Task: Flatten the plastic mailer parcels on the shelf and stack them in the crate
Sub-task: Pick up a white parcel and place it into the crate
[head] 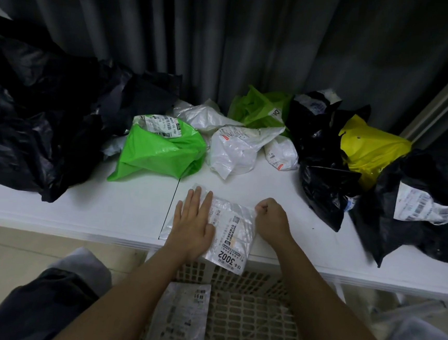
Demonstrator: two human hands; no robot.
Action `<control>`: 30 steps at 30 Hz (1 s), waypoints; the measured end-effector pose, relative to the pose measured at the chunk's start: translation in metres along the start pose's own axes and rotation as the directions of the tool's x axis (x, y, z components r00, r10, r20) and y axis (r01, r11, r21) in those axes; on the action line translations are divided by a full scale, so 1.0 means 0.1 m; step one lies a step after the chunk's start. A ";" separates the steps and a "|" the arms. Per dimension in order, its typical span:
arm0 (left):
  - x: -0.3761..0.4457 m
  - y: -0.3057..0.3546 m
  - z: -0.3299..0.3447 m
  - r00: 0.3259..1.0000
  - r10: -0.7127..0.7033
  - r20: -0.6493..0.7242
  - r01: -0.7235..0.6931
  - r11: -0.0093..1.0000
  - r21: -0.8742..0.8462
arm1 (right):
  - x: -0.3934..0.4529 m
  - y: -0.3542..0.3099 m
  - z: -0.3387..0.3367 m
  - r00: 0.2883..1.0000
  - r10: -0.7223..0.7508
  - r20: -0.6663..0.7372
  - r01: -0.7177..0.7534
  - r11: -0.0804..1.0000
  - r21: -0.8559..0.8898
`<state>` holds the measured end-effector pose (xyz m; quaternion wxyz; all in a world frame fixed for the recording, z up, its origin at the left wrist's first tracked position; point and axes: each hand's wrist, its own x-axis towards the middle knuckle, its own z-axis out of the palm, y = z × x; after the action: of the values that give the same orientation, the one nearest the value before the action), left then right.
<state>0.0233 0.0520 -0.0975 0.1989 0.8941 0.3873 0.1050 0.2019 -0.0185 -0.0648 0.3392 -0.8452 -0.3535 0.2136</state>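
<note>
A clear plastic mailer (232,230) with a white label reading 3002 lies flat at the front edge of the white shelf (122,209), its near end hanging over the edge. My left hand (192,221) presses flat on its left half with straight fingers. My right hand (271,218) has curled fingers and pinches the mailer's right edge. Below the shelf stands a perforated beige crate (253,313) with one flattened clear mailer (181,315) lying in it.
Crumpled mailers crowd the back of the shelf: a black heap (37,126) at left, a green one (162,151), white ones (235,149), a light-green one (258,107), black bags (323,165), a yellow one (371,150) and a labelled black one (419,211) at right. Grey curtains hang behind.
</note>
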 end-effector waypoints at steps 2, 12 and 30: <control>0.01 0.03 -0.01 1.000 -0.017 0.007 0.017 1.000 -0.015 | -0.01 0.01 -0.01 0.999 0.011 -0.036 -0.009 0.999 0.041; 0.09 0.24 -0.02 0.992 -0.111 0.064 0.102 0.987 0.125 | -0.14 0.01 0.12 0.946 -0.179 -0.269 0.157 0.982 -0.102; 0.13 0.11 0.02 0.994 0.037 0.102 -0.062 0.967 0.249 | -0.45 0.02 0.58 0.966 -0.249 0.064 0.249 0.844 -0.474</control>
<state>0.0401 0.0540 -0.0942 0.0998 0.9255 0.3649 0.0168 0.1380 -0.0283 -0.1003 0.1446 -0.8496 -0.5018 0.0741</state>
